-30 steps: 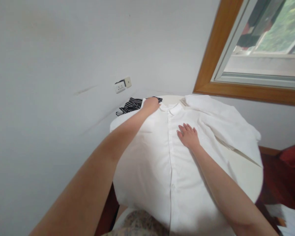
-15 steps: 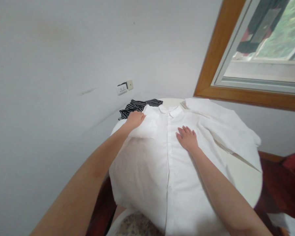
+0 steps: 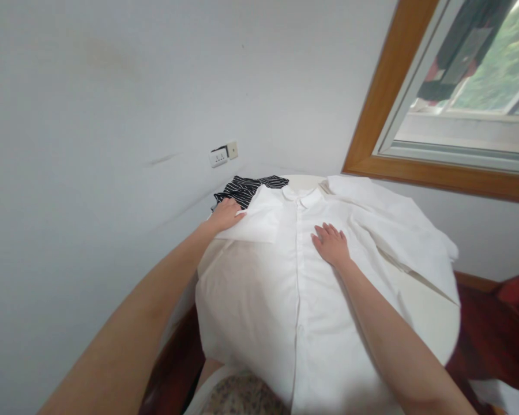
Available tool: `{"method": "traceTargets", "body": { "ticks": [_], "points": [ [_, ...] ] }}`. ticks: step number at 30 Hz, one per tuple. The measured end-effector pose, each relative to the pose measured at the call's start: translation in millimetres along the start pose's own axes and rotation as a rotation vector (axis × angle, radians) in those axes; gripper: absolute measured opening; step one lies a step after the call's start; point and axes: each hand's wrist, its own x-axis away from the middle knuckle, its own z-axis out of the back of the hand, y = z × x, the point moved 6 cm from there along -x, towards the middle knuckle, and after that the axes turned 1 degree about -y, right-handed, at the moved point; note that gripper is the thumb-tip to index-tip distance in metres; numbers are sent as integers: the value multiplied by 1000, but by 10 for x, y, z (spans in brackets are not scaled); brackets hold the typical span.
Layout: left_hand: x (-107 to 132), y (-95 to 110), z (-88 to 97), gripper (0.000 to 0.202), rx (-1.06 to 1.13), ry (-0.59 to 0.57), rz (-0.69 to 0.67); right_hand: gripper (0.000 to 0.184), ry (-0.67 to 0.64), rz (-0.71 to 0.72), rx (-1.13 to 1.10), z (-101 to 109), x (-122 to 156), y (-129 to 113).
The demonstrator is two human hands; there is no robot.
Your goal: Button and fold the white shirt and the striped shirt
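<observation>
A white button-up shirt (image 3: 263, 294) lies spread front side up, its collar at the far side and its lower part draping over the near table edge. My left hand (image 3: 225, 215) rests on the left sleeve near the shoulder, fingers stretched out and thumb apart. My right hand (image 3: 331, 244) lies flat on the shirt's chest, just right of the button placket, with fingers spread. Off to the right, the other sleeve (image 3: 398, 222) extends over the table. A black-and-white striped cloth (image 3: 246, 189) lies beyond my left hand, partly covered by the shirt.
Beneath the shirt is a round, pale table (image 3: 432, 308). A white wall with a power socket (image 3: 218, 157) stands close on the left and behind. A wood-framed window (image 3: 415, 172) is at the upper right. Dark red material (image 3: 493, 323) shows beyond the table's right edge.
My left hand has slid left and slightly toward me along the sleeve, away from the shoulder. My right hand stays in the same place on the chest.
</observation>
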Motion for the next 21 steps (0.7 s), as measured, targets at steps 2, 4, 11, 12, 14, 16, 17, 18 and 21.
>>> {"method": "traceTargets", "body": {
  "ticks": [2,4,11,12,14,16,17,18,21],
  "points": [
    [33,2,85,40,6,25,-8,49,-6,-4,-3,0,-5,3],
    [53,36,205,43,21,57,-15,48,-9,-7,-6,7,-8,2],
    [-88,638,651,53,127,125,-144,47,-3,-2,-7,22,1,-20],
    [-135,785,681,53,144,129,-172,47,-3,-2,-10,19,0,-17],
    [-233,1102,694,52,179,141,-223,45,4,-5,-25,21,-11,0],
    [-316,1428,634,49,202,131,-269,42,13,-14,-52,39,-34,34],
    [-346,1578,581,47,202,114,-286,41,15,-21,-66,53,-50,56],
    [-365,1707,518,46,192,87,-299,41,19,-28,-80,72,-66,77],
    [-365,1905,353,47,143,11,-317,42,34,-35,-94,135,-103,120]
  ]
}}
